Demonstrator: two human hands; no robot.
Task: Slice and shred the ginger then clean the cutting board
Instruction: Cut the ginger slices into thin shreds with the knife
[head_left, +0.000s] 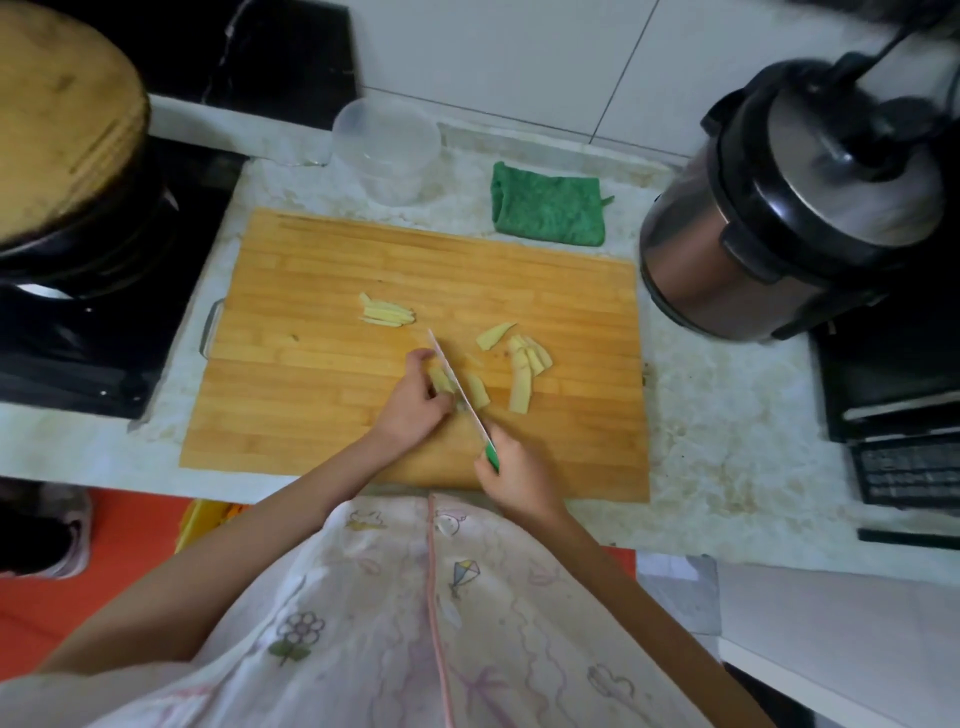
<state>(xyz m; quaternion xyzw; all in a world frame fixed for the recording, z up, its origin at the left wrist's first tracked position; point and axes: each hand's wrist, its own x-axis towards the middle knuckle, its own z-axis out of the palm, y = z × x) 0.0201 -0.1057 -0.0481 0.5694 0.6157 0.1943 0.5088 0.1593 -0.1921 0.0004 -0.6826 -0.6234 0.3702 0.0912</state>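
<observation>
A rectangular bamboo cutting board (322, 415) lies on the pale counter. My left hand (415, 402) holds a piece of ginger (441, 378) down on the board with curled fingers. My right hand (511, 475) grips the green handle of a knife (457, 384), whose blade rests against the ginger just right of my left fingers. Cut ginger slices (524, 369) lie to the right of the blade. A small pile of ginger shreds (387, 314) sits farther back on the board.
A clear plastic container (387, 148) and a folded green cloth (548, 205) sit behind the board. A pressure cooker (789, 208) stands at the right. A wok with a round wooden lid (62, 114) sits on the stove at the left.
</observation>
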